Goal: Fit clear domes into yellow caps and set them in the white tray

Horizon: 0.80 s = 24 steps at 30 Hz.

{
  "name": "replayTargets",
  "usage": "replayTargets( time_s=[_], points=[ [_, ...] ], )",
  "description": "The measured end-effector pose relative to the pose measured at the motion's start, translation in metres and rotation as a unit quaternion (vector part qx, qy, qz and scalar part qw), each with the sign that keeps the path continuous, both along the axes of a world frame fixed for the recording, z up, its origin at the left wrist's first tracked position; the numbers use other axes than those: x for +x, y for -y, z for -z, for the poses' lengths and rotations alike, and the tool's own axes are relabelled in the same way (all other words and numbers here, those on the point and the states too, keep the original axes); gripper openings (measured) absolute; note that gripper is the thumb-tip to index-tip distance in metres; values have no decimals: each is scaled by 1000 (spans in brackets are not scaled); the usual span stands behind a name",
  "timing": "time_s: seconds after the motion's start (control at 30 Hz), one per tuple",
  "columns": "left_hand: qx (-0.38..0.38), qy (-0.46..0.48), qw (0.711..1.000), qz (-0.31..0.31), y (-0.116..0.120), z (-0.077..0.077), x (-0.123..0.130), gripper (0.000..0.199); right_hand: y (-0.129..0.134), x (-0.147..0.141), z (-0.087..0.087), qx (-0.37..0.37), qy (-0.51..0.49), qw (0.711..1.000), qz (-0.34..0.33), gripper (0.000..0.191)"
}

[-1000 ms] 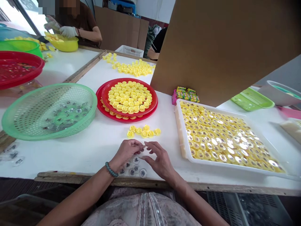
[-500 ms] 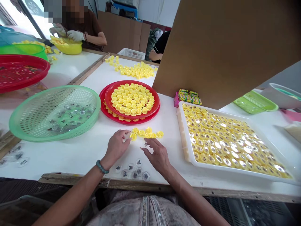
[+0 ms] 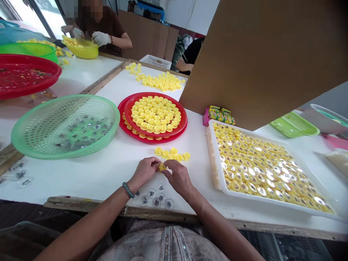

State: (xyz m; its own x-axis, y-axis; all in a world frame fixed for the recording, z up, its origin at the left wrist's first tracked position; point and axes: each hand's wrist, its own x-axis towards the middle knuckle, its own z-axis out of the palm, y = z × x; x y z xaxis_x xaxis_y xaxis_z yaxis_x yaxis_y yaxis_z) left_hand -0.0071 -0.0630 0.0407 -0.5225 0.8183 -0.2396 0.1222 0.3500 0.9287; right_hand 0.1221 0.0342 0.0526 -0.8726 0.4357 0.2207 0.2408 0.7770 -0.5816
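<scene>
Between my fingertips is a small yellow cup [image 3: 162, 166] with a dark print showing on it. My left hand [image 3: 146, 170] pinches its left side, and my right hand [image 3: 178, 175] grips it from the right. Just beyond lies a short group of loose yellow cups [image 3: 172, 156]. Several clear discs with dark prints [image 3: 156, 197] rest near the table edge, below my hands. Two stacked red plates [image 3: 185, 127] farther back bear many yellow cups. On the right, a white tray [image 3: 210, 159] holds rows of yellow cups with shiny clear tops.
A green perforated basket [image 3: 27, 145] with clear discs stands at left, near a red tray [image 3: 51, 81]. A large cardboard sheet [image 3: 252, 61] leans behind the white tray. Across the table, a person in gloves [image 3: 100, 38] works over a yellow bowl [image 3: 88, 52].
My hands have come together, and a yellow cup is now held between them, nearer to me than the loose group. The view has shifted slightly.
</scene>
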Motion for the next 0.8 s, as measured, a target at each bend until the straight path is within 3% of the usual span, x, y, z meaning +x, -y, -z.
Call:
replayTargets(
  time_s=[0.13, 0.3, 0.37, 0.63, 0.8],
  points=[
    [12, 35, 999, -12, -1, 7, 0, 22, -1, 2, 3, 18, -25, 999, -40, 13],
    [30, 76, 997, -10, -1, 9, 2, 23, 3, 13, 13, 134, 14, 989, -67, 25],
    [38, 94, 995, -6, -2, 9, 3, 24, 3, 16, 15, 148, 13, 987, -68, 28],
    [7, 195, 979, -54, -8, -2, 5, 26, -4, 13, 17, 45, -11, 997, -63, 22],
    [-24, 186, 980, -58, -8, -7, 6, 28, -7, 10, 14, 4, -14, 998, -65, 22]
  ],
)
